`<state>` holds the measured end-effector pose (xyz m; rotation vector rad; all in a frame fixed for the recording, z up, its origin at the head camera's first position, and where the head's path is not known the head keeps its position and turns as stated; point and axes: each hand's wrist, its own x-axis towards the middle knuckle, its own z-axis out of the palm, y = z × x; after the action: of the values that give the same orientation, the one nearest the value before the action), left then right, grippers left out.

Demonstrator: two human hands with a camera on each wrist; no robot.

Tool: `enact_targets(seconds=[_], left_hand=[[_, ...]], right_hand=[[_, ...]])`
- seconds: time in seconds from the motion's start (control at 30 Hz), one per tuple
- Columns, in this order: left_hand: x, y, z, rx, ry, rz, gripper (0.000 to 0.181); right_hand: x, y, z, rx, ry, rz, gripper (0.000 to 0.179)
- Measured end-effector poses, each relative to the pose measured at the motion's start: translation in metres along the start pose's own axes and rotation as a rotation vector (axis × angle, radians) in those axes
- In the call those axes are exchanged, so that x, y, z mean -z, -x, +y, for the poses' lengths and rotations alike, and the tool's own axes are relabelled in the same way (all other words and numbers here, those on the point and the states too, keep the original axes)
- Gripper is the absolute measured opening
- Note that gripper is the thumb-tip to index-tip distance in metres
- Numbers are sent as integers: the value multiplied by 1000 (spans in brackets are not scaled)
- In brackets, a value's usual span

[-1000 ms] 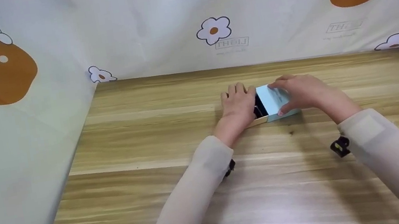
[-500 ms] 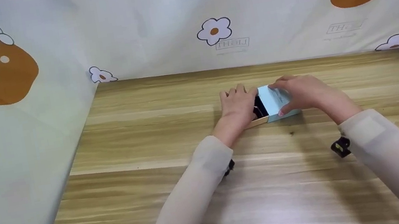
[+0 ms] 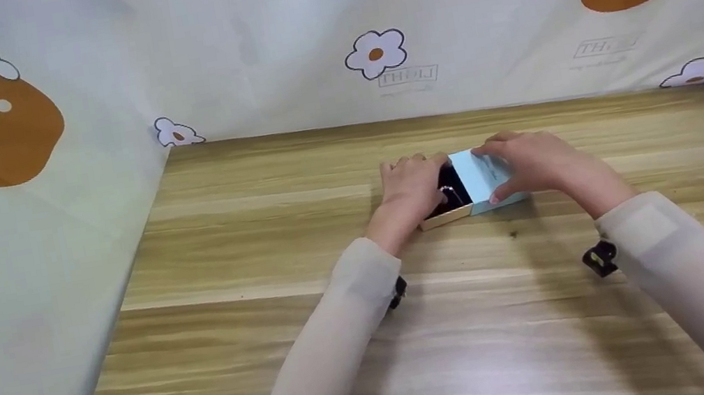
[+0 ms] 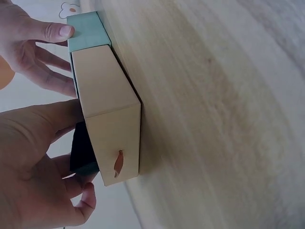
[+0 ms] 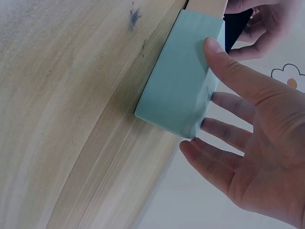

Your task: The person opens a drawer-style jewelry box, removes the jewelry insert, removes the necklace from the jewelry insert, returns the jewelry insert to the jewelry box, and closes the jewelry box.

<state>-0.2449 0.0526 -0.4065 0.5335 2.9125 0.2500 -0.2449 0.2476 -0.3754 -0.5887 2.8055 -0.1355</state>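
A drawer-style jewelry box lies on the table, its light blue sleeve [image 3: 475,174] covering the right part. Out of the sleeve's left end sticks a beige drawer [image 4: 109,93] with a small brown ribbon pull [image 4: 118,163]. My right hand [image 3: 533,158] holds the sleeve between thumb and fingers. My left hand [image 3: 408,187] is at the drawer's left end, with its fingers pinching a black insert [image 4: 82,149]. In the left wrist view the insert's end stands tilted above the drawer's rim. A thin silvery piece [image 3: 452,193] shows on the insert beside the left thumb.
The wood-grain table [image 3: 246,242] stretches around the box. Behind it hangs a pale curtain [image 3: 272,47] printed with flowers and fruit, and it also covers the left side. A small black camera [image 3: 600,258] sits under the right cuff.
My left hand has shifted slightly left and its fingers have drawn in. More of the black insert and the silvery piece now shows. The right hand and sleeve stay put.
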Motion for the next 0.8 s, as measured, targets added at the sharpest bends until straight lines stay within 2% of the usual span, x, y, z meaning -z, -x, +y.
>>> enact_targets(seconds=[0.2,0.33,0.57,0.8], left_hand=[[-1,-1,-2,-8,37,-10,48],[0,-2,-4,-6,118,-15,50],[2,-4,-8,29,313,-35,49],[3,-6,-13,49,406,-41,44]], right_hand=[[-1,0,0,29,20,16,80],[0,0,1,19,19,13,81],[1,0,0,8,18,9,83],[-1,-1,2,16,14,19,83]])
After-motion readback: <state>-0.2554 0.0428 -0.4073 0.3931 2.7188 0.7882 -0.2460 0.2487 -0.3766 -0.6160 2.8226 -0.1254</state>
